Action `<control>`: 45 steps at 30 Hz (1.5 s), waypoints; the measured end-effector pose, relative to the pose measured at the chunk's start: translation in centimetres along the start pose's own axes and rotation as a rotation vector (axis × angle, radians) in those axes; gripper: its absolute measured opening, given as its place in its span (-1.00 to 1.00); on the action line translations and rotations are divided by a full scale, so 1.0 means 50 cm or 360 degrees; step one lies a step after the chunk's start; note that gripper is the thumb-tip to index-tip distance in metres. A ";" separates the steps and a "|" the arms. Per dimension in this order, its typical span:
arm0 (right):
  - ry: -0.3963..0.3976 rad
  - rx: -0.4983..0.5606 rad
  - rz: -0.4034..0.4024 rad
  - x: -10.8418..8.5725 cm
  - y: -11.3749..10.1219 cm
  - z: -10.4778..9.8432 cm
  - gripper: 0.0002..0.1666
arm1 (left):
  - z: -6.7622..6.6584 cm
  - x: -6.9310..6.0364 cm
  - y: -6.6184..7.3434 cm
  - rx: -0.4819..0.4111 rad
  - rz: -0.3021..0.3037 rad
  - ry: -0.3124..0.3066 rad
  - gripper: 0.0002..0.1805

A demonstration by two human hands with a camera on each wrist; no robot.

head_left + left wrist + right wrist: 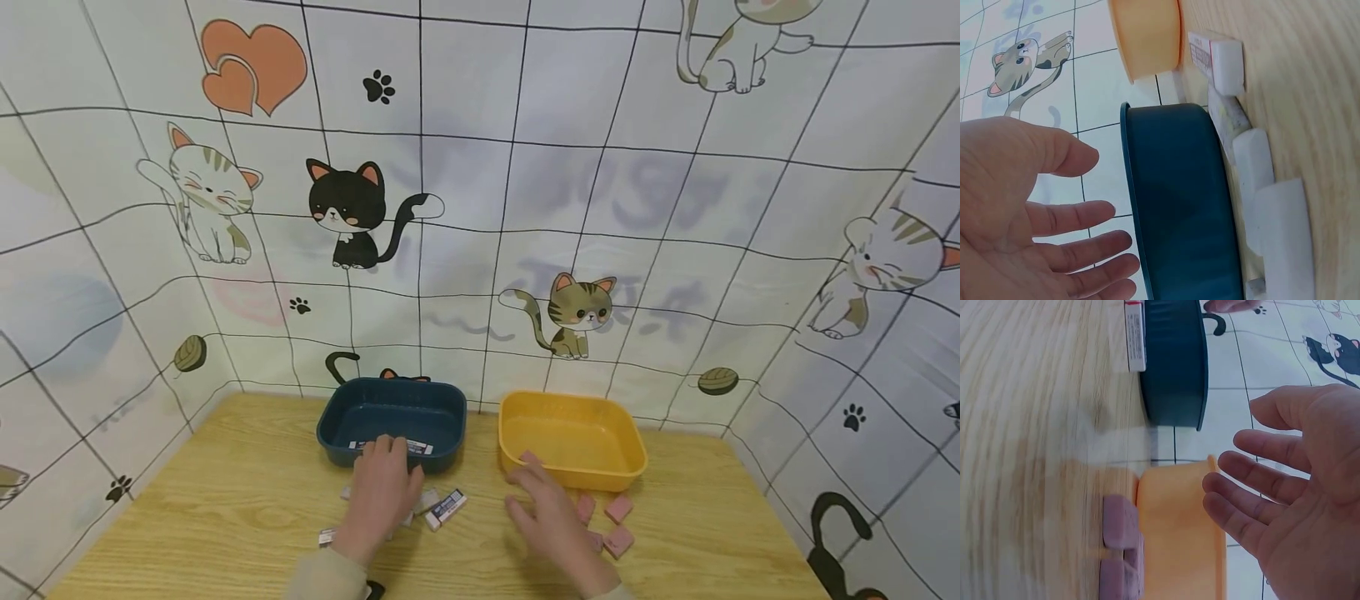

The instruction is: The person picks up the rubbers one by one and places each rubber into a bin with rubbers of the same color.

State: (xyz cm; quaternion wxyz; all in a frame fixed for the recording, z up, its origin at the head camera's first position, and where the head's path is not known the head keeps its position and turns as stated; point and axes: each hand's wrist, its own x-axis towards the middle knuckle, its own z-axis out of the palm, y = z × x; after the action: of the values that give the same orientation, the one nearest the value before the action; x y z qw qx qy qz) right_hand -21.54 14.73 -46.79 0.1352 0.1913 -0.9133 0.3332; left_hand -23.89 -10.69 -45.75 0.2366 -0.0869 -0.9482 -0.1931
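My left hand hovers at the front rim of a dark blue bin. In the left wrist view its fingers are spread and hold nothing. White erasers with printed sleeves lie inside that bin. Beside the front left corner of a yellow bin is my right hand, whose fingers look loosely bent and hold nothing in the right wrist view. Just past its fingertips, a pink block shows at the yellow bin's rim; whether it lies inside, I cannot tell.
Several white erasers lie before the blue bin, including a sleeved eraser on the wooden table. Several pink blocks lie before the yellow bin. A cat-printed cloth stands behind both bins.
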 end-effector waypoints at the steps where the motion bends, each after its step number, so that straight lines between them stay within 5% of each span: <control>1: -0.0014 0.0018 0.0029 -0.002 0.003 -0.003 -0.75 | 0.000 -0.002 0.001 -0.0004 -0.0002 -0.0004 -0.62; 14: 0.0059 -0.0088 0.0098 -0.010 0.038 -0.021 -0.75 | 0.015 -0.027 0.020 -0.0053 0.0103 0.0032 -0.69; 24: -0.0041 -0.0170 0.0157 -0.010 0.060 -0.035 -0.80 | 0.021 -0.042 0.044 -0.0018 0.0119 -0.0066 -0.71; 32: -0.0113 -0.0190 0.0059 -0.017 0.077 -0.036 -0.85 | 0.034 -0.050 0.061 -0.0109 0.0232 0.0000 -0.75; 38: -0.0173 -0.0248 0.0008 -0.024 0.083 -0.034 -0.80 | 0.042 -0.057 0.072 -0.0103 0.0264 -0.0037 -0.77; 45: -0.0192 -0.0294 -0.0189 -0.024 0.091 -0.032 -0.74 | 0.050 -0.066 0.087 -0.0062 0.0337 -0.0043 -0.77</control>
State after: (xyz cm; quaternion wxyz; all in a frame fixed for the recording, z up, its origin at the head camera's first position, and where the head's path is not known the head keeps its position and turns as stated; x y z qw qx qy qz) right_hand -22.29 19.28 -48.59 0.1166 0.2516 -0.9336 0.2271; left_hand -20.93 -5.96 -47.96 0.2412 -0.1938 -0.9329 -0.1843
